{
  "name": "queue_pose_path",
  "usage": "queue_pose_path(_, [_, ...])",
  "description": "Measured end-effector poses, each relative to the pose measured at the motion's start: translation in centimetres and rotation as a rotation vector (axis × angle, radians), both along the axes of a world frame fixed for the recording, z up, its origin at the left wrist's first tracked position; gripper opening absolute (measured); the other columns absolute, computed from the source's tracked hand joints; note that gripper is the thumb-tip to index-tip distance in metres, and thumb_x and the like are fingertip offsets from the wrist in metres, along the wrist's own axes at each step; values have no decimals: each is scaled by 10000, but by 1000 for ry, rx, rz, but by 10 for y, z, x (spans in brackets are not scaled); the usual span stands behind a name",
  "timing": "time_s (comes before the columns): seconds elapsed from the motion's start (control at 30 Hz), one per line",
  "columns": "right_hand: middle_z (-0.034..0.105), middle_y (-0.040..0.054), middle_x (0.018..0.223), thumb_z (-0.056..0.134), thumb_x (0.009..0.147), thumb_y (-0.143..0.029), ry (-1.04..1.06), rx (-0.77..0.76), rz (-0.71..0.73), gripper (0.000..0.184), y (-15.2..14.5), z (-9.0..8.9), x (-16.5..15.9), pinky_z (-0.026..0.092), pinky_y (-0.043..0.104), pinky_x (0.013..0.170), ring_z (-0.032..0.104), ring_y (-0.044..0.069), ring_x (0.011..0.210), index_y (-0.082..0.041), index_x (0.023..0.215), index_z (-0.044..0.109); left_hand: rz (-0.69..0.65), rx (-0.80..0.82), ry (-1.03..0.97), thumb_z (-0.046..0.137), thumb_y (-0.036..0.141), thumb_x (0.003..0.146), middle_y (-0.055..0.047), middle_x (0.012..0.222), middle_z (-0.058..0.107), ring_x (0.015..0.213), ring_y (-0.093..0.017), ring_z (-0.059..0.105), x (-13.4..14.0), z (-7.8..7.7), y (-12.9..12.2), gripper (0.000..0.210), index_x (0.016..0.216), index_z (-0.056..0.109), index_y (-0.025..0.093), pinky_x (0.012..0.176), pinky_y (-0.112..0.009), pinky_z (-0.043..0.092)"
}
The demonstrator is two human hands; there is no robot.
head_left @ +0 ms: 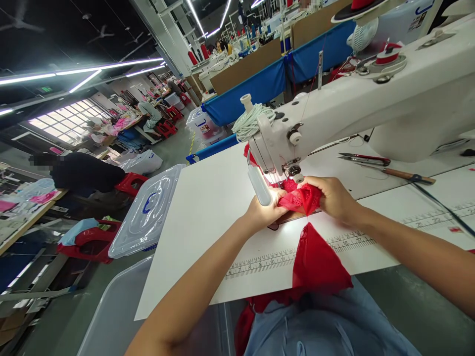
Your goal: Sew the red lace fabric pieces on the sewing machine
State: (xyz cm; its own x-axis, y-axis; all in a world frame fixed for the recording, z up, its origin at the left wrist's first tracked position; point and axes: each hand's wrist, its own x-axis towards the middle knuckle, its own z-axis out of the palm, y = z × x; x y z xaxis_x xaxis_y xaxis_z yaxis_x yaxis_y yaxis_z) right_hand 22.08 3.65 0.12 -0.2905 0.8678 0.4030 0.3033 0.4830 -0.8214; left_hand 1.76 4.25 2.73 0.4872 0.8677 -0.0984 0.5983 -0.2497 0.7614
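A white sewing machine (341,109) reaches in from the right, its lamp shining on the needle area. Just in front of the needle, red lace fabric (297,199) is bunched between both hands. My left hand (264,206) is closed on its left edge, partly behind the lamp (259,185). On the other side, my right hand (334,197) pinches the same fabric with thumb and fingers. From there a red triangular piece (315,259) hangs toward me over the table's front edge. The fingertips nearest the needle are partly hidden by the machine head.
Thread snips (365,159) and a wooden-handled tool (408,175) lie right of the machine bed. A printed ruler (274,260) runs along the white table (200,207). Lidded plastic bins (146,212) stand at the left. People sit at other tables behind.
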Motion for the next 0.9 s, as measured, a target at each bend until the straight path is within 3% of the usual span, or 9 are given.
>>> queue_pose_path(0.17, [670, -8, 765, 460, 606, -103, -102, 8, -112, 277, 7, -2, 6, 423, 261, 560, 583, 158, 632, -227, 792, 623, -101, -98, -93, 598, 445, 848, -10, 661, 546, 631, -131, 527, -12, 4, 14, 342, 646, 525, 179, 578, -246, 450])
queue_pose_path(0.33, [729, 29, 894, 430, 759, -92, -192, 222, -342, 283, 11, -3, 13, 501, 310, 734, 666, 196, 814, -241, 875, 641, -167, -149, -120, 620, 571, 824, -19, 676, 544, 640, -135, 524, -18, 5, 25, 458, 629, 505, 173, 584, -251, 451])
queue_pose_path(0.47, [718, 19, 948, 459, 745, -114, -289, 201, -172, 343, 9, -5, 14, 476, 271, 600, 634, 157, 665, -242, 1029, 602, -189, -130, -127, 604, 590, 837, -9, 660, 514, 616, -122, 484, -17, 2, 26, 484, 627, 491, 169, 567, -244, 442])
queue_pose_path(0.6, [695, 22, 1005, 583, 704, -215, -412, 134, -26, 563, 10, -11, 14, 421, 259, 515, 579, 141, 574, -250, 1261, 504, -198, -56, -94, 550, 577, 873, -9, 639, 503, 603, -121, 475, -16, 2, 21, 491, 604, 473, 174, 573, -247, 450])
queue_pose_path(0.67, [678, 26, 1016, 550, 712, -171, -427, 183, 25, 489, 10, -12, 15, 426, 253, 561, 619, 159, 686, -259, 1193, 562, -190, 13, -58, 512, 534, 905, -11, 643, 515, 609, -125, 492, -17, 2, 16, 471, 599, 481, 177, 595, -253, 462])
queue_pose_path(0.73, [653, 37, 1048, 488, 700, -93, -442, 284, 75, 363, 8, -10, 16, 408, 246, 581, 626, 162, 763, -250, 994, 631, -171, 111, -11, 482, 462, 933, -14, 655, 533, 640, -137, 518, -19, 2, 6, 434, 602, 502, 182, 642, -267, 478])
queue_pose_path(0.83, [640, 47, 1100, 439, 650, -13, -487, 400, 163, 271, 3, -5, 17, 362, 249, 568, 590, 140, 720, -216, 771, 570, -136, 302, 65, 467, 339, 932, -29, 703, 567, 723, -170, 537, -20, -4, -10, 352, 620, 538, 190, 745, -323, 488])
queue_pose_path(0.9, [661, 20, 979, 420, 620, 21, -530, 417, 248, 279, 1, -3, 15, 321, 254, 545, 533, 128, 636, -218, 731, 513, -116, 425, 110, 469, 253, 911, -43, 731, 590, 758, -187, 534, -20, -9, -19, 302, 629, 559, 191, 796, -368, 474])
